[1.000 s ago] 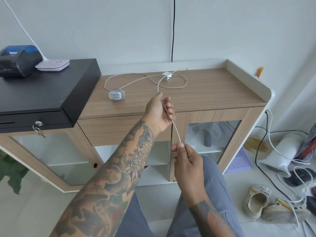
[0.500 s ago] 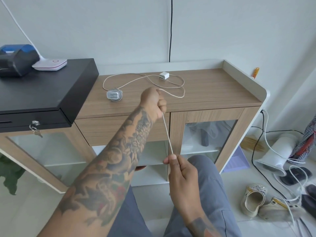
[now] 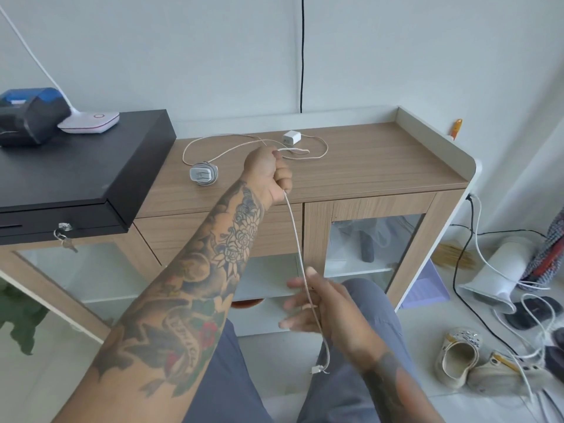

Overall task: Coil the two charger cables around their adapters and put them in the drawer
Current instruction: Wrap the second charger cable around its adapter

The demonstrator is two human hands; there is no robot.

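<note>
My left hand (image 3: 268, 175) is shut in a fist on a white charger cable (image 3: 294, 233) above the front of the wooden cabinet top (image 3: 381, 166). The cable hangs down from the fist past my right hand (image 3: 320, 306), whose fingers are spread and not gripping it. Its connector end (image 3: 317, 369) dangles over my lap. Behind the fist the cable loops back to a small white adapter (image 3: 290, 137) on the top. A grey adapter (image 3: 204, 174) with its cable wound around it lies to the left. The wooden drawer front (image 3: 180, 236) below the top is closed.
A black cash drawer (image 3: 79, 166) with keys (image 3: 65, 236) sits on the left, bearing a blue-black printer (image 3: 30, 117) and a white device (image 3: 90, 120). Glass cabinet doors (image 3: 366, 245) are below. Shoes (image 3: 457, 355), cables and a white appliance (image 3: 500, 270) lie on the floor at right.
My left hand slid up the cable towards the cabinet top. My right hand let go of the cable and spread its fingers; the connector end now hangs free.
</note>
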